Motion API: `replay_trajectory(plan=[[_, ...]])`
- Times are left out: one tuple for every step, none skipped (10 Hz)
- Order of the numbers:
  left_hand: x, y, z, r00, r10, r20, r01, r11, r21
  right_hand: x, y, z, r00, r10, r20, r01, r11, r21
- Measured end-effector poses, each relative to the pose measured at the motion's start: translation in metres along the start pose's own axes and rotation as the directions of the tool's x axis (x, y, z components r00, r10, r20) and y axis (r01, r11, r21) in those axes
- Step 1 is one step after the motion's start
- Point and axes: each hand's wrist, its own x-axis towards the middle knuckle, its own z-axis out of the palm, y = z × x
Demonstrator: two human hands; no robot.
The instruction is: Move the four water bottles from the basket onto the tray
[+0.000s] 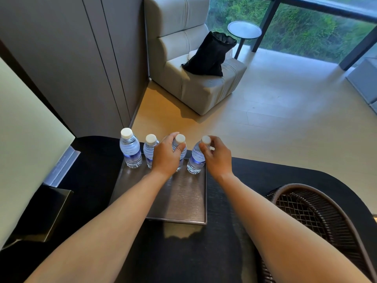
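Several clear water bottles with white caps stand in a row along the far edge of the dark rectangular tray (179, 203). The leftmost bottle (130, 149) and the second bottle (149, 149) stand free. My left hand (166, 155) is wrapped around the upper body of the third bottle (180, 139). My right hand (217, 156) pinches the neck of the fourth bottle (196, 158), which stands at the tray's far right corner. The dark woven basket (314, 219) sits at the lower right, its visible inside holding nothing.
The tray lies on a black table (183, 252) with a rounded far edge. A dark box (49, 211) stands at the left. Beyond the table are a beige armchair (195, 84) with a black bag (212, 54), a small round side table (244, 30) and a window.
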Motion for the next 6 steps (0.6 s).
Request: replay_trajectory(plan=[[-0.001, 0.001, -0.002, 1.000, 0.003, 0.013, -0.003, 1.000, 0.009, -0.001, -0.002, 0.001, 1.000, 0.007, 0.006, -0.007, 1.000, 0.003], [-0.002, 0.004, -0.004, 0.999, -0.010, 0.044, 0.009, 0.999, 0.033, -0.004, -0.003, -0.001, 1.000, 0.018, 0.019, -0.018, 1.000, -0.015], [-0.003, 0.006, -0.005, 0.996, -0.037, 0.079, 0.032, 0.998, 0.062, -0.005, -0.001, -0.002, 0.998, 0.036, 0.048, -0.032, 0.997, -0.076], [-0.008, 0.011, -0.008, 0.993, -0.055, 0.101, 0.046, 0.995, 0.092, -0.010, 0.000, -0.004, 0.996, 0.057, 0.069, -0.047, 0.989, -0.139], [-0.018, 0.015, -0.010, 0.994, -0.035, 0.101, 0.022, 0.992, 0.125, -0.020, 0.004, -0.008, 0.997, 0.061, 0.056, -0.051, 0.984, -0.168], [-0.037, 0.017, -0.011, 0.996, -0.043, 0.082, 0.031, 0.989, 0.145, -0.034, 0.009, -0.015, 0.995, 0.085, 0.049, -0.073, 0.973, -0.218]])
